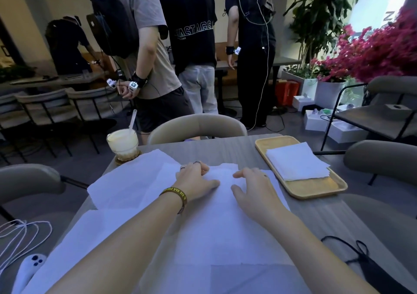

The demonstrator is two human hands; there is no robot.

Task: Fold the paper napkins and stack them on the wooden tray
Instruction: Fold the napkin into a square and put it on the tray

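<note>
a fold is in hand. the napkin (225, 201) lies mid-tabletop (225, 149), just left of the wooden tray (316, 191), where a folded stack (297, 163) already sits. the right hand (255, 187) presses it with relaxed, spread fingers. the left hand (196, 178) has its fingers curled at the far edge; i cannot tell if they pinch the paper. next, i judge: crease it flat, then carry it right onto the stack. loose napkins (126, 181) wait at left. the wristband (174, 195) has yellow lettering, only partly legible. a far shirt (194, 31) reads roughly "hastags".
</note>
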